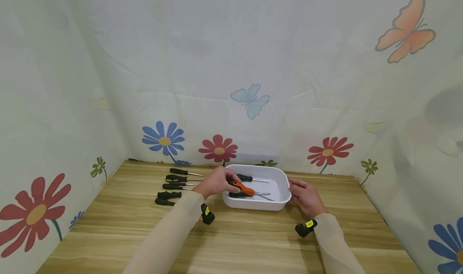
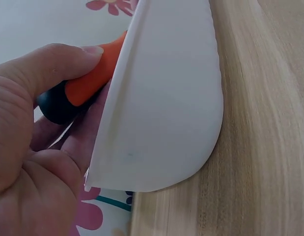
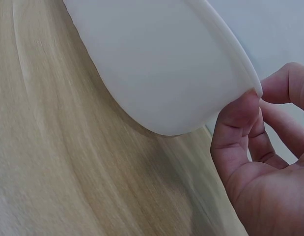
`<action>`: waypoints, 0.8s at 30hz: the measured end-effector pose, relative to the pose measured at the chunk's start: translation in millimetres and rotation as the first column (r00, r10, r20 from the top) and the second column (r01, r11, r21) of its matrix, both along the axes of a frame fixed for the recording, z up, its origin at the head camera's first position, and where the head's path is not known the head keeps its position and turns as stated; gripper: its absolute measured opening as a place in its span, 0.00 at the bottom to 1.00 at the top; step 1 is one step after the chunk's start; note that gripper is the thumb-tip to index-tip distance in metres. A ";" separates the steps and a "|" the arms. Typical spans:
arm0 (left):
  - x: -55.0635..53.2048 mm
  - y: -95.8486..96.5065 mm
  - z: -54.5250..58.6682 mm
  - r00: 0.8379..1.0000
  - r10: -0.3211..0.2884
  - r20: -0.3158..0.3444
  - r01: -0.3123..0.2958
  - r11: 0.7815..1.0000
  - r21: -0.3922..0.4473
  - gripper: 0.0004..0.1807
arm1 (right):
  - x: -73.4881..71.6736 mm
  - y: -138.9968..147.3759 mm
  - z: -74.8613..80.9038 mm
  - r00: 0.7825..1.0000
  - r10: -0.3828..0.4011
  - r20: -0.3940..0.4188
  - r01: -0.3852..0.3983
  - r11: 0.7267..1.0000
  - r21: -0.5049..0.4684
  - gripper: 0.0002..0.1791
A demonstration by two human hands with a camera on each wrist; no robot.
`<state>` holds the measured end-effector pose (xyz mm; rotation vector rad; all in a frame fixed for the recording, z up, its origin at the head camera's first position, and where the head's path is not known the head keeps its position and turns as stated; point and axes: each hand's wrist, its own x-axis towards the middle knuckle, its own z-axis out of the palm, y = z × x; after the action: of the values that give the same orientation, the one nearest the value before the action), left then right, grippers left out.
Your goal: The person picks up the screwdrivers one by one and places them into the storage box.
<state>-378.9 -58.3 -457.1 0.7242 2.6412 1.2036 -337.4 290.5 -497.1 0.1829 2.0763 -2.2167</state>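
Observation:
My left hand (image 1: 218,181) grips an orange and black screwdriver (image 1: 246,189) by its handle, over the left part of a white plastic tub (image 1: 253,204). In the left wrist view, thumb and fingers close around the orange handle (image 2: 93,78), while the tub wall hides its far part. Inside the tub lie black-handled screwdrivers (image 1: 246,178), one partly covered by the orange one. At the tub's right end, my right hand (image 1: 306,197) holds the rim. The right wrist view shows thumb and finger pinching the tub's edge (image 3: 257,88).
Several dark-handled screwdrivers (image 1: 176,178) lie in a column on the wooden table (image 1: 246,238), left of the tub and close to my left forearm. Behind the table hangs a pale curtain (image 1: 253,137) with flowers and butterflies, and similar cloth stands at both sides.

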 end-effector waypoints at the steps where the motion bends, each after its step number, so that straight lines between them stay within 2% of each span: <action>1: 0.3 1.2 0.8 1.000 -0.007 -0.005 0.007 1.000 -0.012 0.11 | -0.2 -0.1 0.0 1.000 -0.001 0.000 0.001 1.000 0.000 0.26; 11: 3.4 16.7 5.1 0.998 -0.070 -0.005 0.068 0.986 -0.149 0.10 | -0.5 -0.5 -0.9 1.000 -0.004 0.010 0.004 1.000 0.020 0.25; 18: 7.9 24.7 13.1 0.990 -0.141 -0.019 0.130 0.949 -0.287 0.06 | -0.6 -0.3 0.8 1.000 -0.012 0.020 0.012 1.000 0.008 0.26; 24: 5.4 28.9 10.9 0.984 -0.178 -0.022 0.159 0.920 -0.359 0.05 | -0.7 -0.4 -0.4 1.000 -0.017 0.016 0.016 1.000 0.014 0.26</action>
<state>-373.5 -29.3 -446.1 0.9005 2.6651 0.6426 -338.1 290.0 -497.5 0.2197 2.0901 -2.2026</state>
